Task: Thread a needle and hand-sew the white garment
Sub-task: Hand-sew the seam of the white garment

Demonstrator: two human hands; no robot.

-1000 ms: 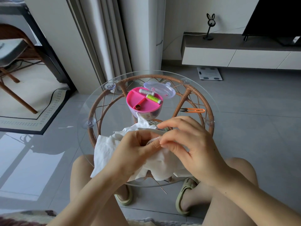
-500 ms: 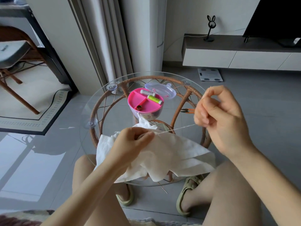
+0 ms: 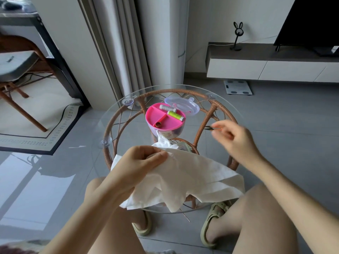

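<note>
The white garment (image 3: pixel 192 173) lies bunched on the near part of the round glass table (image 3: pixel 126 123) and hangs over its front edge. My left hand (image 3: pixel 139 162) pinches a fold of it at the top edge. My right hand (image 3: pixel 236 140) is blurred at the table's right side, its curled fingertips right at the orange thread snips (image 3: pixel 209 127). I cannot make out a needle or thread in it. Behind the garment stands the pink sewing box (image 3: pixel 165 119) with a grey spool (image 3: pixel 166 108) and a green spool (image 3: pixel 175 115).
The box's clear lid (image 3: pixel 183 105) lies behind it. The glass top rests on a rattan frame (image 3: pixel 209 114). My knees and sandalled feet are under the near edge. A chair and rug are far left, a low TV cabinet far right.
My right hand pulled the thread out to the upper right, then dropped down to the snips. The garment spread out flatter; my left hand kept its pinch.
</note>
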